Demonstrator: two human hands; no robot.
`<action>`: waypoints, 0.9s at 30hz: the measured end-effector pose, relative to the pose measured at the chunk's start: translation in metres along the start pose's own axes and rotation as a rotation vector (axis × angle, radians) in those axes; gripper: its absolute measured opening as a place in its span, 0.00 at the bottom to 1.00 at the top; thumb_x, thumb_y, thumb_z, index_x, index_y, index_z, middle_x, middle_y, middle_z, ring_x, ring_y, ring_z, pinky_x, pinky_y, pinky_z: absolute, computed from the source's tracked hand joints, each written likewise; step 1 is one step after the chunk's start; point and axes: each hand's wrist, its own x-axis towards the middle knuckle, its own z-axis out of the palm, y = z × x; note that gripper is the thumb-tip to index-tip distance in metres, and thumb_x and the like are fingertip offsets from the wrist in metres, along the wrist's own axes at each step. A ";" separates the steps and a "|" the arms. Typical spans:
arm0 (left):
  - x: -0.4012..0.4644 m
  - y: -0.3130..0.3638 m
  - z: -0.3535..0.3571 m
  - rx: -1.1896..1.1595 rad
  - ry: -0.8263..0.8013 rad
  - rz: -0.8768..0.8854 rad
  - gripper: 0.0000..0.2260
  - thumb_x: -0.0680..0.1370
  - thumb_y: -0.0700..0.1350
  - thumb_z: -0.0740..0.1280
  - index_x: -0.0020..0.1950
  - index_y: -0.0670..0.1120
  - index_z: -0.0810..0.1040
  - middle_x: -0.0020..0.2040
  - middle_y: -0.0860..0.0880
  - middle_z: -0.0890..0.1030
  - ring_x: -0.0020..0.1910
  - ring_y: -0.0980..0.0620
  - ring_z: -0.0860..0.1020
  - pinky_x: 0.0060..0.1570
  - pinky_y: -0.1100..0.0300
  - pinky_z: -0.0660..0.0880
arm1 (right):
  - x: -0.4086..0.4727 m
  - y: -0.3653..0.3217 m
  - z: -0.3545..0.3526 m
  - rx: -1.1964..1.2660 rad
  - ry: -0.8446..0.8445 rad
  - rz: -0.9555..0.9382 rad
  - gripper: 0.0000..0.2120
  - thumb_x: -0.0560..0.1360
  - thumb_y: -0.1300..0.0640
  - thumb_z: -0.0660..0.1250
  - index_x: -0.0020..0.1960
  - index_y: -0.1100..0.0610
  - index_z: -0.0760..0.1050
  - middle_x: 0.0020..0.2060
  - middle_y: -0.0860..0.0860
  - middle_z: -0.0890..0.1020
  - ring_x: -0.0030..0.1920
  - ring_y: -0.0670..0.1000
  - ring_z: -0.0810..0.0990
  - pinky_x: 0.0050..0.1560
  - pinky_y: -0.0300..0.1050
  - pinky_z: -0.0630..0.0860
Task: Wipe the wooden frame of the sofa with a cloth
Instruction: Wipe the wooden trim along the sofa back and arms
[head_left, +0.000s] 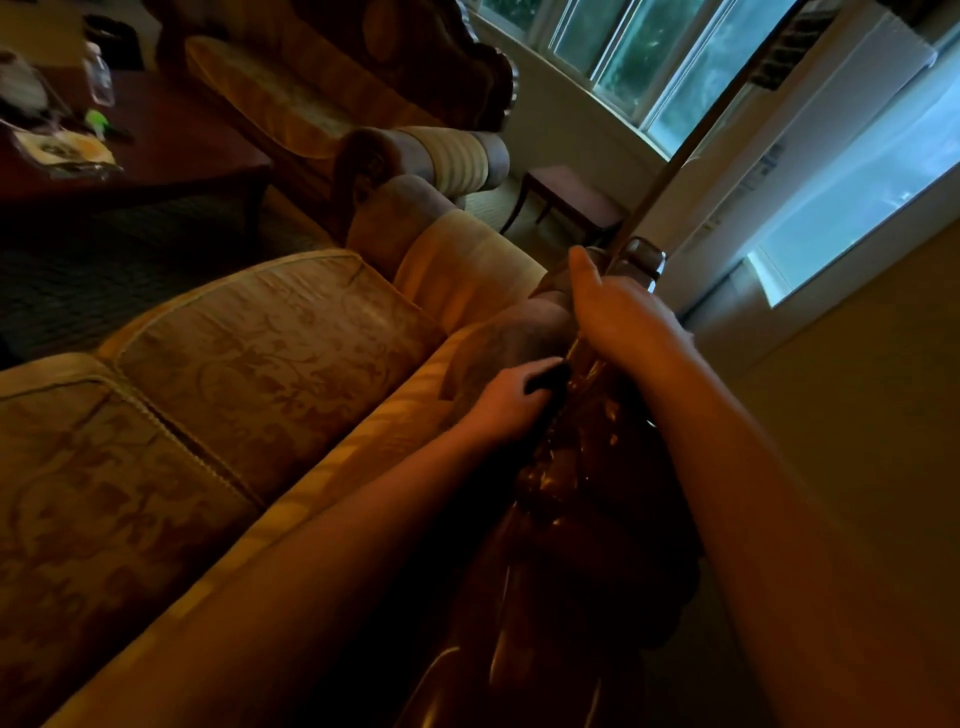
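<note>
text: none legible | labels on bottle (98, 75) and wall panel (769, 166): too blurred to read
</note>
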 end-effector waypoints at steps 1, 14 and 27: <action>0.014 0.008 0.005 -0.070 0.018 -0.051 0.14 0.79 0.34 0.60 0.62 0.41 0.76 0.60 0.42 0.78 0.57 0.51 0.76 0.55 0.67 0.70 | 0.001 0.001 0.000 0.007 0.009 -0.009 0.33 0.78 0.34 0.42 0.62 0.55 0.74 0.57 0.57 0.78 0.56 0.56 0.76 0.61 0.57 0.69; -0.018 0.000 -0.005 0.030 0.000 0.002 0.17 0.78 0.33 0.60 0.66 0.42 0.74 0.64 0.49 0.76 0.58 0.64 0.71 0.55 0.79 0.65 | 0.000 0.031 -0.018 -0.102 -0.002 -0.011 0.29 0.80 0.38 0.43 0.58 0.56 0.75 0.58 0.57 0.77 0.57 0.55 0.75 0.62 0.55 0.68; -0.002 0.041 0.005 -0.278 0.303 -0.053 0.17 0.74 0.33 0.65 0.61 0.45 0.75 0.49 0.46 0.81 0.47 0.50 0.79 0.51 0.51 0.77 | 0.006 0.038 -0.015 0.029 -0.001 -0.061 0.27 0.79 0.37 0.44 0.50 0.51 0.75 0.35 0.47 0.73 0.36 0.44 0.72 0.39 0.42 0.66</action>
